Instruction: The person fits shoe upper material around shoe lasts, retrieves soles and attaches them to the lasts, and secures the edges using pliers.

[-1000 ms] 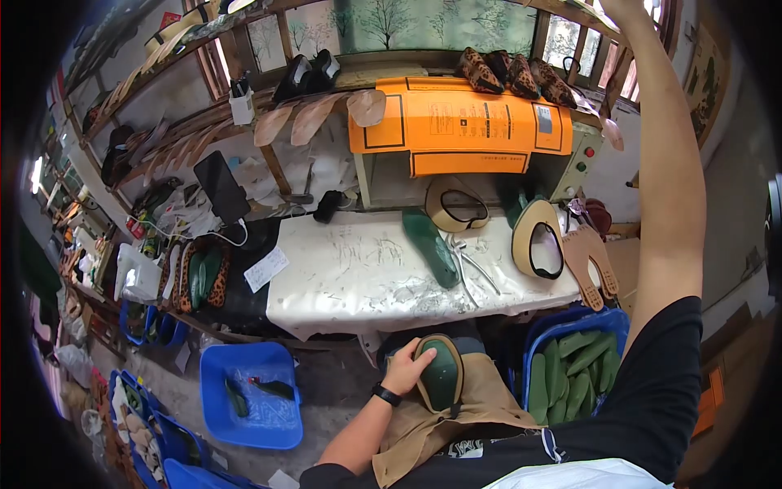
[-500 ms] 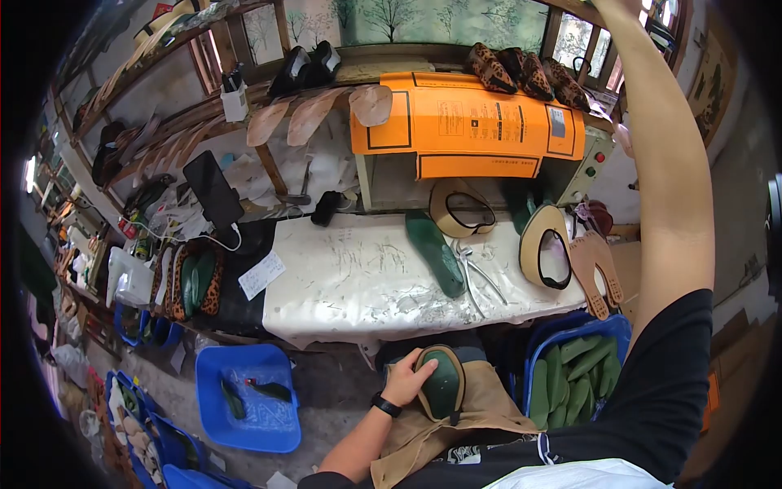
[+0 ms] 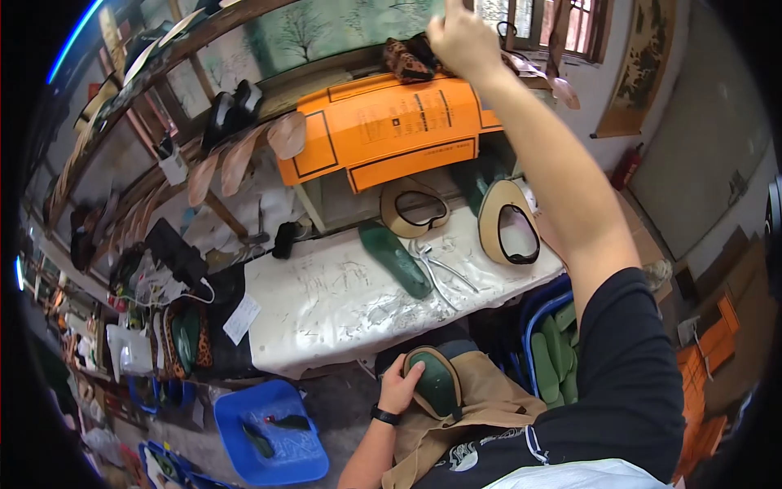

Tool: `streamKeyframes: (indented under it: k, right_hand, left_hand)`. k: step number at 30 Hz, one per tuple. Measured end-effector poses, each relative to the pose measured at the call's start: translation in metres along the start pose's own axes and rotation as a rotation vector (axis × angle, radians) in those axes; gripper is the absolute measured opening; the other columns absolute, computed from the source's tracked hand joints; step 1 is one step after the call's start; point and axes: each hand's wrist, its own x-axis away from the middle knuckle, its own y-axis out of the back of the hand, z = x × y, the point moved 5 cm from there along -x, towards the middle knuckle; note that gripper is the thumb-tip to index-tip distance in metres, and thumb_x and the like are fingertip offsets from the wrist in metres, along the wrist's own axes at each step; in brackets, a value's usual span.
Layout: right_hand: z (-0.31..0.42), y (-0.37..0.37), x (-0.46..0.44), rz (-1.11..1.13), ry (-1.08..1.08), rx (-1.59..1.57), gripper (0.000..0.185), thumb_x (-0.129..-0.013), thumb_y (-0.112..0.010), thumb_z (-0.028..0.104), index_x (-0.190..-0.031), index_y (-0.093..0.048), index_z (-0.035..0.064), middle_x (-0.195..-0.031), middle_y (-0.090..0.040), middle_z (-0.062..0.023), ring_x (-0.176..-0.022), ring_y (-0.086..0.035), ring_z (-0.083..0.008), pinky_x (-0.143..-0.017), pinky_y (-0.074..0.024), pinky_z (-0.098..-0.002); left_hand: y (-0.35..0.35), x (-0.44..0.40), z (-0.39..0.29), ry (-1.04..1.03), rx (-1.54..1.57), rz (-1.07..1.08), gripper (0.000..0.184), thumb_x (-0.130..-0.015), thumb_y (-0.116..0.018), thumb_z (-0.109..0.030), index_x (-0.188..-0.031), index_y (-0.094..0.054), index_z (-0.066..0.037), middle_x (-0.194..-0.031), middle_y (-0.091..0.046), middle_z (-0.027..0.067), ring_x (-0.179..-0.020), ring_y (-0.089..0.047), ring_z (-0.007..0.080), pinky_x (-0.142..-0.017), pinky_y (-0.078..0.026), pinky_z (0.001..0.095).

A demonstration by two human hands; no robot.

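My left hand [image 3: 397, 386] is closed around a dark green shoe last [image 3: 436, 385] with a tan shoe piece edged in dark trim about it, thumb on top. It rests over the brown apron [image 3: 489, 383] on my lap. My right hand [image 3: 466, 39] is raised at the top edge, in front of leopard-print shoes [image 3: 405, 61] on the shelf. One finger stretches upward, partly cut off by the frame, the others look curled, and no object shows in it. On the white-covered bench [image 3: 309, 285] lie another green last [image 3: 395, 259], metal pincers [image 3: 440, 277] and tan shoe pieces [image 3: 509, 222].
An orange cardboard sheet [image 3: 391, 126] covers a box behind the bench. A blue tub [image 3: 273, 432] holding a few dark pieces stands on the floor at left. Right of my lap, a blue basket [image 3: 528, 350] is filled with green lasts. A phone [image 3: 175, 248] stands at left.
My view has turned right and tilted. My right hand has come down from the top edge toward the left and now shows more fully. My left hand keeps its hold on the last.
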Motion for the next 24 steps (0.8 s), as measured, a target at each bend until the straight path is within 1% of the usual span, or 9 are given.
streamKeyframes:
  k: [2,6,11,12,14,17,19,22,24]
  right_hand:
    - [-0.001,0.007,0.051,-0.08,0.007,-0.052,0.075,-0.094,-0.055,0.023,-0.163,-0.028,0.0103,-0.081,-0.074,-0.0188,-0.072,-0.072,-0.0394,-0.067,-0.0559,-0.0451]
    - [-0.106,-0.036,0.109,0.22,-0.365,-0.079,0.088,-0.096,-0.055,0.026,-0.168,-0.007,0.0114,-0.1,-0.072,-0.0319,-0.087,-0.071,-0.0476,-0.075,-0.055,-0.0537]
    - [-0.247,-0.049,0.134,0.022,-0.707,-0.239,0.084,-0.093,-0.057,0.022,-0.166,-0.016,0.0144,-0.111,-0.071,-0.0314,-0.092,-0.071,-0.0494,-0.081,-0.0552,-0.0567]
    - [-0.266,-0.052,0.137,-0.074,-0.63,-0.251,0.077,-0.091,-0.058,0.02,-0.16,-0.025,0.0131,-0.107,-0.071,-0.0296,-0.091,-0.071,-0.0476,-0.08,-0.0555,-0.0561]
    - [-0.25,-0.028,0.139,0.061,-0.721,-0.147,0.071,-0.091,-0.056,0.021,-0.156,-0.031,0.0125,-0.101,-0.071,-0.0276,-0.088,-0.071,-0.0454,-0.077,-0.056,-0.0531]
    - [-0.266,-0.053,0.13,-0.127,-0.29,-0.094,0.063,-0.096,-0.054,0.022,-0.157,-0.042,0.0117,-0.089,-0.071,-0.0155,-0.071,-0.067,-0.0291,-0.065,-0.0531,-0.0434]
    - [-0.228,-0.066,0.128,-0.094,-0.189,-0.151,0.066,-0.1,-0.055,0.019,-0.163,-0.036,0.0143,-0.078,-0.066,-0.0075,-0.065,-0.061,-0.0156,-0.057,-0.0481,-0.031]
    - [-0.087,-0.04,0.121,-0.062,0.026,-0.48,0.059,-0.103,-0.053,0.015,-0.161,-0.041,0.0135,-0.078,-0.065,-0.0056,-0.064,-0.058,-0.0138,-0.057,-0.0465,-0.0287]
    - [0.009,-0.024,0.121,0.272,0.056,-0.638,0.054,-0.104,-0.053,0.013,-0.157,-0.046,0.0129,-0.079,-0.065,-0.0057,-0.063,-0.056,-0.0131,-0.059,-0.0466,-0.0272]
  left_hand:
    - [-0.001,0.0,-0.003,-0.002,-0.005,0.003,0.018,-0.1,-0.068,-0.014,-0.113,-0.069,-0.001,-0.097,-0.069,0.0017,-0.082,-0.056,0.0109,-0.078,-0.048,0.0234]
    - [0.0,0.005,-0.003,0.004,-0.003,-0.012,0.018,-0.1,-0.068,-0.013,-0.113,-0.069,-0.001,-0.097,-0.069,0.0017,-0.081,-0.056,0.0109,-0.078,-0.048,0.0235]
    - [-0.006,-0.001,-0.006,0.002,0.021,0.005,0.019,-0.1,-0.069,-0.013,-0.114,-0.069,-0.001,-0.098,-0.07,0.0025,-0.082,-0.057,0.0112,-0.078,-0.049,0.0247]
    - [-0.011,-0.004,-0.007,0.01,0.044,0.017,0.02,-0.1,-0.069,-0.014,-0.114,-0.069,-0.001,-0.099,-0.07,0.0025,-0.082,-0.057,0.0112,-0.078,-0.049,0.0249]
    - [-0.01,-0.001,-0.005,0.017,0.099,-0.03,0.021,-0.1,-0.069,-0.015,-0.115,-0.068,-0.001,-0.099,-0.07,0.0027,-0.083,-0.058,0.0113,-0.078,-0.05,0.0254]
    - [-0.004,-0.003,0.015,0.014,-0.108,-0.128,0.024,-0.1,-0.068,-0.017,-0.119,-0.067,-0.002,-0.102,-0.071,0.0022,-0.084,-0.059,0.0109,-0.078,-0.05,0.0246]
    - [-0.011,-0.005,0.007,-0.006,-0.056,-0.021,0.027,-0.101,-0.068,-0.02,-0.121,-0.066,-0.002,-0.103,-0.07,0.0015,-0.085,-0.059,0.0107,-0.077,-0.05,0.0237]
    - [-0.008,0.001,-0.013,-0.005,0.001,-0.035,0.03,-0.101,-0.069,-0.021,-0.122,-0.066,-0.001,-0.103,-0.07,0.0022,-0.086,-0.059,0.0106,-0.078,-0.05,0.024]
    - [-0.01,0.003,-0.015,0.016,0.089,0.017,0.033,-0.1,-0.07,-0.021,-0.126,-0.066,0.0,-0.107,-0.07,0.0031,-0.089,-0.06,0.0109,-0.083,-0.051,0.0239]
